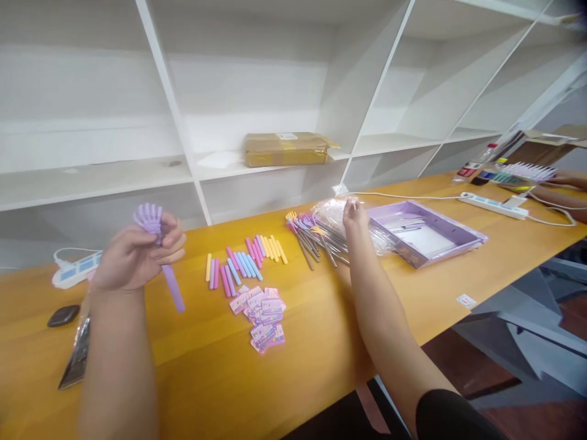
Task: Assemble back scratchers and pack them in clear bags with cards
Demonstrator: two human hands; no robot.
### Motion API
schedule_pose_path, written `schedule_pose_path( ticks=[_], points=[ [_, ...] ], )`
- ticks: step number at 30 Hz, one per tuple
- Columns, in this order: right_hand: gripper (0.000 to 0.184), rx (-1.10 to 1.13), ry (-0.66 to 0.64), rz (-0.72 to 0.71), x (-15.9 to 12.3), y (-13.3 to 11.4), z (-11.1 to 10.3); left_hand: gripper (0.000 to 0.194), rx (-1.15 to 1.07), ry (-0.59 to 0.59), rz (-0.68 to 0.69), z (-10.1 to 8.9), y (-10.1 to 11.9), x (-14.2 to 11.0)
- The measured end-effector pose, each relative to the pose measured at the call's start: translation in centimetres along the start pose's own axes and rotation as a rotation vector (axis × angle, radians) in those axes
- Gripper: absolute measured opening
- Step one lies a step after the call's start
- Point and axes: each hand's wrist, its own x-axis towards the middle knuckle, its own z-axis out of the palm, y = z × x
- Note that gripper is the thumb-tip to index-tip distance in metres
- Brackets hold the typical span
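Note:
My left hand (137, 253) is raised over the left part of the orange table (321, 348) and grips a purple back scratcher (158, 250) by its claw-shaped head, the handle hanging down to the right. My right hand (355, 217) reaches forward to a pile of metal rods with coloured claw heads (314, 238) beside a clear plastic bag (337, 214); its fingers are bunched together at the bag and I cannot make out what they hold. Between my hands lie several pastel handle sleeves (245, 260) and a heap of pink label cards (263, 315).
A purple tray (424, 232) stands right of the bag. A power strip (493, 206) and another person's arms (566, 189) are at the far right. A black object (63, 315), a foil packet (77, 355) and a second power strip (76, 269) lie left. A cardboard parcel (287, 148) sits on the white shelves.

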Motion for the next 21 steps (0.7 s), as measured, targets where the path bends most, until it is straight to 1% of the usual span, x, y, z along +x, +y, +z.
schedule_pose_path(
  ticks=[3, 5, 7, 8, 11, 12, 13, 14, 15, 17, 19, 20, 21],
  points=[
    [0.042, 0.075, 0.029, 0.155, -0.2, -0.8, -0.7, 0.027, -0.031, -0.019, -0.035, -0.1, -0.7, 0.5],
    [0.030, 0.120, 0.006, 0.250, -0.7, -1.4, -0.3, 0.028, -0.033, -0.012, -0.062, 0.1, -1.4, 1.1],
    [0.014, 0.171, -0.055, 0.310, -1.8, -1.9, 0.7, 0.028, -0.020, 0.018, -0.106, 0.6, -2.3, 1.7],
    [0.012, 0.198, -0.098, 0.326, -2.5, -2.1, 1.4, 0.028, -0.012, 0.036, -0.132, 0.9, -2.8, 2.0],
    [0.017, 0.275, -0.252, 0.332, -5.6, -2.3, 3.8, 0.026, 0.004, 0.098, -0.169, 2.3, -4.0, 2.8],
    [0.017, 0.282, -0.346, 0.328, -7.1, -2.2, 4.5, 0.025, 0.001, 0.119, -0.160, 2.9, -4.4, 3.0],
    [0.016, 0.266, -0.469, 0.319, -8.7, -2.0, 5.1, 0.023, -0.006, 0.145, -0.138, 3.5, -4.6, 3.2],
    [0.015, 0.214, -0.638, 0.294, -10.6, -1.7, 5.5, 0.021, -0.017, 0.175, -0.107, 4.2, -4.8, 3.4],
    [0.013, 0.116, -0.836, 0.252, -12.6, -1.4, 5.8, 0.019, -0.026, 0.211, -0.066, 4.9, -5.0, 3.5],
    [0.014, -0.207, -1.187, 0.094, -17.0, -0.6, 5.8, 0.016, -0.025, 0.296, 0.039, 6.2, -5.2, 3.8],
    [0.022, -0.637, -1.533, -0.041, -21.3, 0.2, 5.2, 0.019, 0.006, 0.391, 0.159, 7.3, -5.4, 3.8],
    [0.026, -0.805, -1.682, -0.127, -23.2, 0.6, 4.8, 0.022, 0.033, 0.430, 0.211, 7.9, -5.5, 3.8],
    [0.030, -0.907, -1.771, -0.252, -24.8, 1.0, 4.4, 0.025, 0.062, 0.460, 0.253, 8.4, -5.7, 3.8]
  ],
)
